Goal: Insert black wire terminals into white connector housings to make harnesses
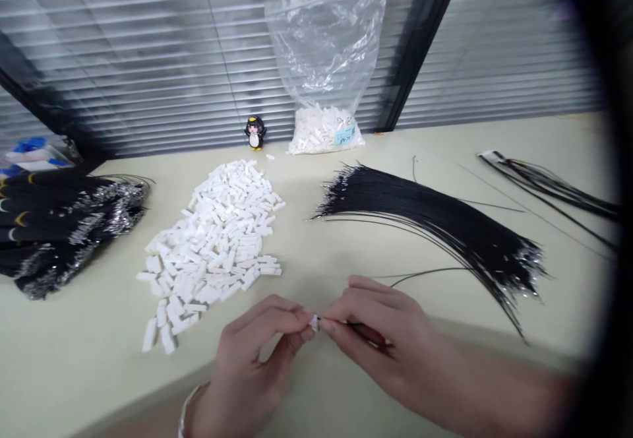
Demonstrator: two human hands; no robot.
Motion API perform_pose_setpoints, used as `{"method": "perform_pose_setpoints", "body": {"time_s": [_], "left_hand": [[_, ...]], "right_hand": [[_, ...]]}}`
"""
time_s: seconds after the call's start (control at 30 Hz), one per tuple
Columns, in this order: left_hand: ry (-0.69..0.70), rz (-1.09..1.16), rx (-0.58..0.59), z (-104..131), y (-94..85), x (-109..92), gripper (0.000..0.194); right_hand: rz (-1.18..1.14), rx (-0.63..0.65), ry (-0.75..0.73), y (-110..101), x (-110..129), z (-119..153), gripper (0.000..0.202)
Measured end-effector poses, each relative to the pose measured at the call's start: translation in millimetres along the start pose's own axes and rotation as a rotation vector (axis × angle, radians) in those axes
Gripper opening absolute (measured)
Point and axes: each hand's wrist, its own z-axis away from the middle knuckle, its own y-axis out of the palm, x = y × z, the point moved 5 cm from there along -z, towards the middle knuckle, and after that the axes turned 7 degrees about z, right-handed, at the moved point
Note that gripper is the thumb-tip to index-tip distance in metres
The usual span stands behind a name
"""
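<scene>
Between thumb and forefinger, my left hand (264,352) pinches a small white plastic connector housing (314,322), mostly covered by the fingertips. Facing it, my right hand (380,339) pinches a thin black wire (320,319) whose end meets the housing; how deep it sits I cannot tell. A pile of white connector housings (222,220) lies beyond my left hand. Past my right hand is a bundle of black wires (425,214) with bare metal terminals at both ends, and a few strands stray from its near side.
A clear plastic bag (324,128) of white housings stands against the blinds, beside a penguin-costume figurine (255,133). More black wire bundles (64,227) lie at the left edge. Several connected black cables (548,181) lie at the far right.
</scene>
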Motion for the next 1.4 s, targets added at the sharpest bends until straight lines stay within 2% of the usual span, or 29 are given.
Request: {"method": "perform_pose_setpoints", "body": {"time_s": [0.1,0.2,0.3,0.37,0.5,0.6,0.97,1.1,1.2,1.3,1.4], "left_hand": [[0.0,-0.031,0.002,1.0,1.7,-0.1,0.031],[-0.183,0.105,-0.021,0.7,2.7,9.1,0.018],[-0.441,0.278,-0.041,0.3,5.3,23.3,0.002],[-0.553,0.35,-0.036,-0.8,7.5,30.1,0.006],[-0.663,0.421,-0.033,-3.1,9.4,36.5,0.012],[-0.681,0.436,-0.038,-4.0,9.1,37.0,0.014],[-0.715,0.444,-0.038,-4.8,8.9,36.9,0.014],[-0.742,0.446,-0.044,-3.9,8.1,37.6,0.014],[-0.734,0.463,-0.043,-2.6,7.4,38.5,0.012],[-0.728,0.48,-0.049,-1.7,7.2,40.5,0.012],[-0.728,0.482,-0.07,-2.9,7.4,41.3,0.015]], "right_hand": [[-0.037,0.007,0.005,-0.5,-0.3,-2.5,0.012],[-0.071,0.03,-0.017,-1.5,-9.5,-8.4,0.014],[0.041,0.075,0.058,-0.2,-42.3,-20.5,0.026],[0.289,0.061,0.092,0.0,-72.3,-31.0,0.025],[0.485,0.012,0.1,5.2,-123.1,-48.7,0.032],[0.57,0.014,0.09,10.3,-138.2,-53.5,0.037],[0.709,0.069,0.063,5.7,-138.4,-53.5,0.025],[0.696,0.095,0.043,8.2,-139.9,-52.0,0.025],[0.656,0.059,0.091,0.4,-135.6,-48.9,0.021],[0.588,-0.004,0.16,-15.1,-115.7,-45.4,0.019],[0.484,-0.056,0.112,-28.1,-72.8,-38.1,0.016]]}}
